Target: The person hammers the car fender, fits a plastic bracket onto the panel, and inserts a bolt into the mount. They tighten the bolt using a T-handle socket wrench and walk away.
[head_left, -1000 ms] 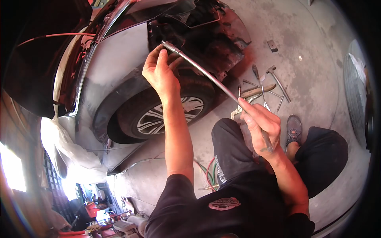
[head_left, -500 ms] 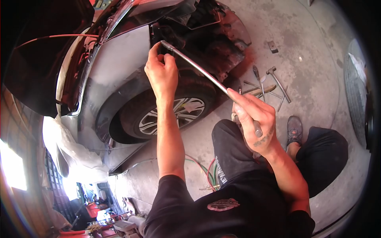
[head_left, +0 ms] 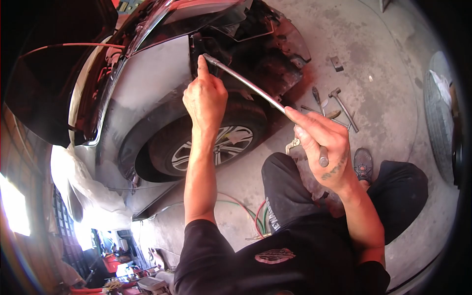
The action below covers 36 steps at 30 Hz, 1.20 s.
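My right hand (head_left: 324, 142) is wrapped round a long metal bar (head_left: 250, 85), which slants up and left from its round butt end below my fingers. The bar's far tip is at the front edge of the grey, sanded car fender (head_left: 155, 61), beside the dark exposed front end (head_left: 246, 54). My left hand (head_left: 204, 96) is raised over the wheel arch. Its index finger stretches out and touches the bar's tip, while the other fingers curl loosely with nothing visible in them. The wheel (head_left: 231, 145) sits below, partly covered by my left forearm.
Hand tools, including a hammer (head_left: 344, 109) and a screwdriver (head_left: 316, 96), lie on the concrete floor. A brass-coloured clamp-like piece (head_left: 293, 145) shows near my knee. Hoses (head_left: 258, 216) run beside my leg. White plastic sheeting (head_left: 78, 182) drapes the car; a tyre (head_left: 440, 113) stands at right.
My left hand has turned, and its index finger now points straight at the bar's tip. My right hand and the bar have shifted slightly right. The bar stays in my right hand.
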Each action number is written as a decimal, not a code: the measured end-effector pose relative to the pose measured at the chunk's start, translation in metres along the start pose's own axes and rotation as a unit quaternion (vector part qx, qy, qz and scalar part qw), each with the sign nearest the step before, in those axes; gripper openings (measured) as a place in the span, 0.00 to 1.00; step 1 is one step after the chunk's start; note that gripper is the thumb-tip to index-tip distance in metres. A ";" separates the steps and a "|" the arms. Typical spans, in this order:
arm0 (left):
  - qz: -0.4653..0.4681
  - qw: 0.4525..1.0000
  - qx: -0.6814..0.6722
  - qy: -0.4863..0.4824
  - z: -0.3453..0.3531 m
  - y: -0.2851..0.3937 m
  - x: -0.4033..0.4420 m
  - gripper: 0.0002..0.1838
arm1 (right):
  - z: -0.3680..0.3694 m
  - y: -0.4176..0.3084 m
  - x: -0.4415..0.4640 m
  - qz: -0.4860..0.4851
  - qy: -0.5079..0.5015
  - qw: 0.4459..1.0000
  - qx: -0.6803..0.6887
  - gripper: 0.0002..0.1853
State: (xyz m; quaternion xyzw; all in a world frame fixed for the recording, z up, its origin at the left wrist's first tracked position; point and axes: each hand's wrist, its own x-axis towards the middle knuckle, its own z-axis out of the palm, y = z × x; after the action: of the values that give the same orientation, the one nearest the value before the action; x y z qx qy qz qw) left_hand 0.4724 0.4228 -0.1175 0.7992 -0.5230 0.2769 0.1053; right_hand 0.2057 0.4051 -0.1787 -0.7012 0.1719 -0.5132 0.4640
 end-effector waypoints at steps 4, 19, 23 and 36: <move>-0.036 0.998 -0.059 -0.012 0.009 0.003 -0.007 0.34 | -0.005 -0.012 0.012 -0.024 -0.016 0.998 -0.048 0.19; -0.140 0.955 -0.262 -0.003 0.039 0.025 -0.019 0.48 | -0.026 -0.027 0.034 -0.090 -0.093 0.978 -0.162 0.23; -0.120 0.970 -0.212 0.012 0.039 0.024 -0.019 0.47 | -0.044 -0.007 0.048 -0.090 -0.107 0.983 -0.117 0.21; -0.096 0.989 -0.110 -0.036 0.022 0.021 -0.014 0.45 | -0.014 -0.037 0.029 -0.100 -0.114 0.974 -0.166 0.37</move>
State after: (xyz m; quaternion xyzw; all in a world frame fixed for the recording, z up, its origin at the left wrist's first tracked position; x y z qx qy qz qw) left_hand 0.4568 0.4145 -0.1453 0.8387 -0.4748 0.1768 0.1999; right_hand 0.1964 0.3964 -0.1307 -0.8361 0.1293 -0.4378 0.3044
